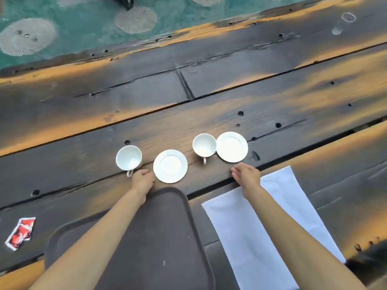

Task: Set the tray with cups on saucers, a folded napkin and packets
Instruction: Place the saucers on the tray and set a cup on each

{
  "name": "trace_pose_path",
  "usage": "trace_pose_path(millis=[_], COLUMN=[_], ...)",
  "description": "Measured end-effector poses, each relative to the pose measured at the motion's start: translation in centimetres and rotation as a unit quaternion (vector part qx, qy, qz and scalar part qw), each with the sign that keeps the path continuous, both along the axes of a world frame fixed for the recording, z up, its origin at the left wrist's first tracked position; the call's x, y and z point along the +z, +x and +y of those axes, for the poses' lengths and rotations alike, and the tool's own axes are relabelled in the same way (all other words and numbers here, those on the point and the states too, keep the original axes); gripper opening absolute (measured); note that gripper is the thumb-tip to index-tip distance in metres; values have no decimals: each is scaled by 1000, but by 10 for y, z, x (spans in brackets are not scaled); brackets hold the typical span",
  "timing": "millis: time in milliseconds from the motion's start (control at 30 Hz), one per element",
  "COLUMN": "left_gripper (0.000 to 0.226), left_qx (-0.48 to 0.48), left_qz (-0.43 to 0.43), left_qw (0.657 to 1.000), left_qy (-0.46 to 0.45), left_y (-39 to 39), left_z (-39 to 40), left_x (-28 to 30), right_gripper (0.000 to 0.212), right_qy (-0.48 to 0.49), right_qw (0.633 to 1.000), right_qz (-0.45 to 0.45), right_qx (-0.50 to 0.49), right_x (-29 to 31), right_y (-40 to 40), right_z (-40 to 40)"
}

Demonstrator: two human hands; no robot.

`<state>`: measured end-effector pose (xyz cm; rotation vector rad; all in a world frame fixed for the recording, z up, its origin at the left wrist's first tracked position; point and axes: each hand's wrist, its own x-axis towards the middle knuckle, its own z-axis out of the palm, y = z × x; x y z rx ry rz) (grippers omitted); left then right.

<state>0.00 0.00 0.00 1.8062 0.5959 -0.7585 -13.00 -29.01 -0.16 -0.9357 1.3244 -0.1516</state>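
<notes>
While both arms reach over the dark tray (pixel 167 227), the left hand (pixel 143 181) curls at the near rim of the left saucer (pixel 170 165), seemingly pinching it; the right hand (pixel 246 174) hovers loosely open, holding nothing, near the right saucer (pixel 231 146); two cups (pixel 128 158) (pixel 204 145) stand on the wooden table (pixel 209 97); the white napkin (pixel 261 227) lies right of the tray, red packets (pixel 19 232) well left.

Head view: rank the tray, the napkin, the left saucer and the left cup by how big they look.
1. tray and napkin: both largest, both partly covered by arms, so unranked between them.
2. left saucer
3. left cup
</notes>
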Motion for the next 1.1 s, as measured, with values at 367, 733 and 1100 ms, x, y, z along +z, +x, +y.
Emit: trace_pose_path(millis=[367,733,1100], left_gripper=[26,25,24], left_qx=[96,97,120], left_qz=[45,17,-1], left_qw=[993,993,990], left_qy=[-48,-71,-73], left_y=[15,5,-30], left_z=[-9,-12,8], left_x=[-12,-5,21], right_gripper=[25,24,7], right_qy=[-18,5,6], right_qw=[995,990,992], right_qz=[58,12,-3], right_qx=[-78,-137,-126], right_x=[-23,-19,23], right_y=[31,29,-16], right_z=[-19,-19,-2])
